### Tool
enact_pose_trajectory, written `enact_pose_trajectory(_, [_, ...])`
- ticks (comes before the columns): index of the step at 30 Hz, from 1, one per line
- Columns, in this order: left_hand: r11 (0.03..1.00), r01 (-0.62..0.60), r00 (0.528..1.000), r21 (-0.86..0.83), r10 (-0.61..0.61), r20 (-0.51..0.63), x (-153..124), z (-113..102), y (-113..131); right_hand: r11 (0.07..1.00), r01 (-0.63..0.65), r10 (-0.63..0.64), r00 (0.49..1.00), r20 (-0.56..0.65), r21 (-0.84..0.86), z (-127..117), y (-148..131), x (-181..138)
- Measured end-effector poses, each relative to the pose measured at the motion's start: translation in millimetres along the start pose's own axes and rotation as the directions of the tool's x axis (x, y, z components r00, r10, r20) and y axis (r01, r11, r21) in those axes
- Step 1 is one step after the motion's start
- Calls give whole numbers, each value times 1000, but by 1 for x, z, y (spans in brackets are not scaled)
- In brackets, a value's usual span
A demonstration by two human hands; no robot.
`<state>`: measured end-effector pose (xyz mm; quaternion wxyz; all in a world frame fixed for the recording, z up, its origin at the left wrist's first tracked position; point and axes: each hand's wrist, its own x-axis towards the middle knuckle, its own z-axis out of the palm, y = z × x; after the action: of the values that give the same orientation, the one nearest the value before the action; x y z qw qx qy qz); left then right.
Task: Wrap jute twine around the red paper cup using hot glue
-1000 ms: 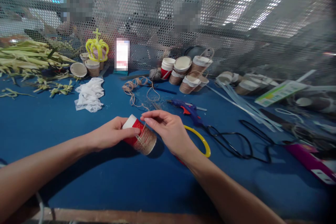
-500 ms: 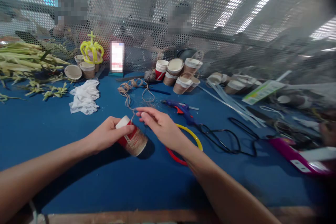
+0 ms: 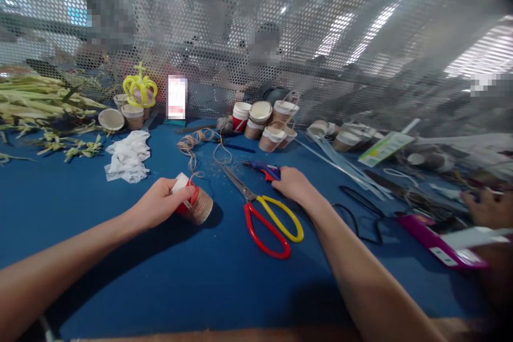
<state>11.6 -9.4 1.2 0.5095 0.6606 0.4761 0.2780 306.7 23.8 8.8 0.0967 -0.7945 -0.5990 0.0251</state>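
Note:
My left hand (image 3: 163, 200) is closed around a red and white paper cup (image 3: 202, 207) lying tilted, its lower part wound with brown twine. From the cup a strand runs back to a loose heap of twine (image 3: 196, 141) on the table. My right hand (image 3: 294, 184) is wrapped round the handle of a blue glue gun (image 3: 260, 167), whose nozzle points left. Between my hands lie large scissors (image 3: 249, 197), blades apart a little, with one red and one yellow handle.
Twine-wrapped cups (image 3: 272, 136) stand at the back. Clear glue sticks (image 3: 348, 163) and a magenta object (image 3: 441, 243) lie right, near another person's hand (image 3: 487, 206). White crumpled cloth (image 3: 128, 155), a yellow crown (image 3: 139, 88) and dried stalks (image 3: 40, 99) are left.
My right hand has left the twine by the cup and moved right onto the glue gun, uncovering the scissors. My left hand still holds the cup. Another person's hand has appeared at right.

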Motion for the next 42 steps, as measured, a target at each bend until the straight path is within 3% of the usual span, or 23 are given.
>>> enact_pose_trajectory(7, [1000, -4, 1000, 25, 4, 0, 1, -2, 1, 991, -133, 131, 988, 84, 19, -1, 6, 5])
enact_pose_trajectory(10, [997, -37, 999, 71, 35, 28, 2, -3, 0, 986, -118, 104, 988, 113, 120, -12, 4, 1])
enact_pose_trajectory(15, [995, -40, 996, 91, 32, 85, 3, -8, 2, 928, -80, 61, 996, 63, 365, -34, -13, -19])
enact_pose_trajectory(17, [998, -11, 997, 62, 6, 76, 3, -9, 4, 844, -41, -14, 995, 99, 534, -41, -24, -32])
enact_pose_trajectory(19, [999, 11, 998, 40, -14, 54, 3, -10, 4, 602, -50, -151, 973, 176, 797, -45, -36, -46])
enact_pose_trajectory(21, [999, 33, 999, 11, -33, 37, 4, -10, 3, 421, -69, -279, 939, 202, 904, -44, -47, -60])
enact_pose_trajectory(23, [997, 57, 998, -41, -56, 27, 6, -9, 1, 351, -102, -386, 890, 243, 931, -40, -55, -72])
enact_pose_trajectory(25, [992, 80, 997, -99, -78, 18, 7, -9, -1, 368, -100, -441, 856, 268, 924, -35, -59, -82])
enact_pose_trajectory(28, [983, 94, 996, -157, -92, 18, 9, -9, -1, 528, -17, -449, 843, 296, 849, -27, -59, -93])
enact_pose_trajectory(30, [978, 104, 994, -181, -100, 32, 9, -9, 1, 657, 60, -404, 869, 284, 752, -21, -58, -99])
enact_pose_trajectory(32, [972, 118, 993, -204, -111, 46, 9, -9, 4, 734, 173, -375, 909, 180, 657, -15, -58, -105])
enact_pose_trajectory(35, [966, 138, 990, -217, -130, 47, 8, -9, 6, 758, 347, -400, 916, -25, 552, -7, -59, -110])
enact_pose_trajectory(37, [968, 135, 991, -209, -130, 38, 8, -9, 7, 769, 415, -425, 900, -96, 487, -7, -61, -111])
enact_pose_trajectory(42, [977, 135, 991, -163, -132, 28, 6, -8, 7, 756, 487, -514, 855, -65, 437, -17, -67, -108])
